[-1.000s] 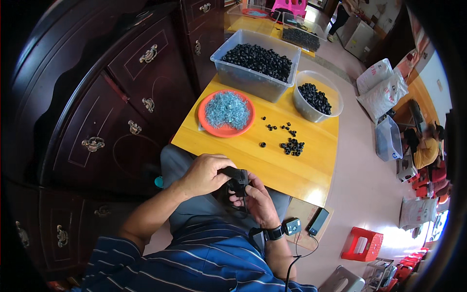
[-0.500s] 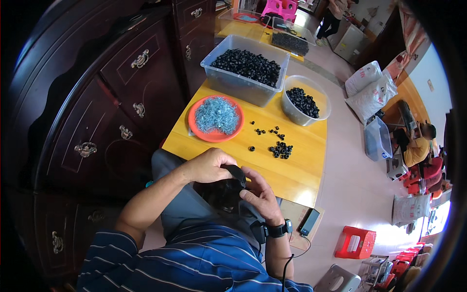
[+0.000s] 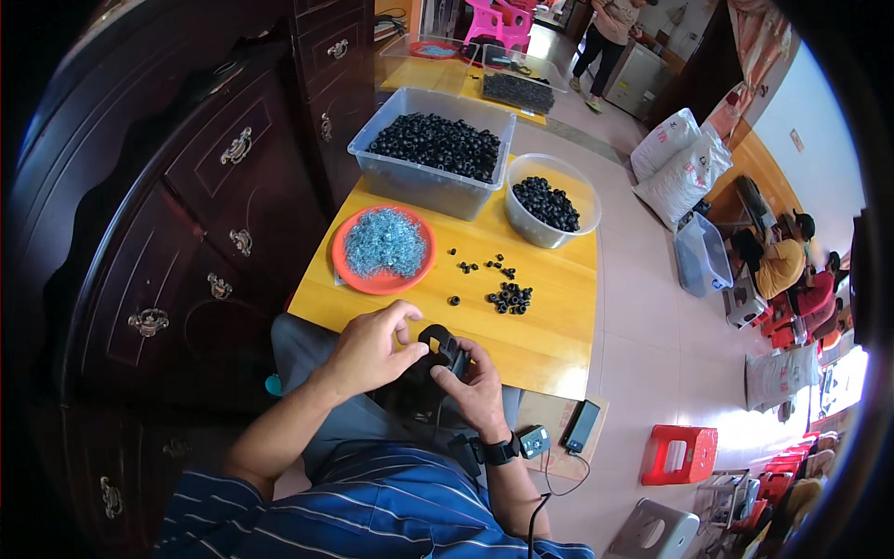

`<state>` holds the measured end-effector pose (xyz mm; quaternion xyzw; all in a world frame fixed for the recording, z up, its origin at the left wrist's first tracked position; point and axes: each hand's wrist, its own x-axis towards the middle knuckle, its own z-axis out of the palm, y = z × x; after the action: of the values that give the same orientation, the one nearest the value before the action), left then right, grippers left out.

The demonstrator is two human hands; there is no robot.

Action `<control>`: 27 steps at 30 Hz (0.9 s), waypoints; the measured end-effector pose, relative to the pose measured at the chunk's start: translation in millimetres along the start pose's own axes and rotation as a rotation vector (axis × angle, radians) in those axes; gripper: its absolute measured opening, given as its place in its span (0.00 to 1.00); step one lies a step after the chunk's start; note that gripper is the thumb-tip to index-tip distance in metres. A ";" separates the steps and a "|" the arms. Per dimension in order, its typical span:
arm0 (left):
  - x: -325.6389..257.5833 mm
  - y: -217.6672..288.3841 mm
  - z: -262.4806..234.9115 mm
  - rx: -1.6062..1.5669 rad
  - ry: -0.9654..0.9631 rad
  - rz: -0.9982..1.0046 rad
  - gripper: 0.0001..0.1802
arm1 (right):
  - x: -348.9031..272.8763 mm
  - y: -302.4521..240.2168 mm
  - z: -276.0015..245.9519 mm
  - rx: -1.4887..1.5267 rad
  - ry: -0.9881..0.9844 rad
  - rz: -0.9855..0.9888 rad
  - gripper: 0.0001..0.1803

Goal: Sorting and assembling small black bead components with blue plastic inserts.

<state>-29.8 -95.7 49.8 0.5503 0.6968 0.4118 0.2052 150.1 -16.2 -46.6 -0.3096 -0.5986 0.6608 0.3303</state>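
Over my lap, at the table's near edge, my right hand [image 3: 477, 384] grips a black piece with a rounded, hooked end [image 3: 436, 337] that surrounds an opening. Most of its lower part blends into a dark shape below, so I cannot make out its kind. My left hand [image 3: 371, 347] is just left of it, fingers and thumb apart, with the thumb tip close to the piece. On the yellow table [image 3: 410, 312], small black ring-shaped parts [image 3: 511, 298] lie scattered beyond my hands. An orange-red plate [image 3: 340, 265] holds a heap of small, shiny bluish-silver pieces [image 3: 384, 242].
A large clear bin [image 3: 424, 191] and a round clear tub [image 3: 549, 238] hold many black parts. Dark wooden cabinets [image 3: 223, 186] stand at the left. A phone-like device [image 3: 582, 426] and cable are at the right, near a red stool [image 3: 682, 456]. Other people are farther off.
My left hand has come away from the black piece and its fingers have spread. The piece's hooked end now shows in my right hand. The whole view has shifted slightly.
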 end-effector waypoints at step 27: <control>-40.9 -40.7 47.7 -1.519 0.189 -0.116 0.25 | -16.0 -38.8 52.0 -0.547 0.017 -0.368 0.29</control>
<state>-6.3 -119.6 -17.0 0.1834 0.2647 0.8114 0.4878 120.3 -57.0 -2.9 -0.2791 -0.7970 0.4020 0.3539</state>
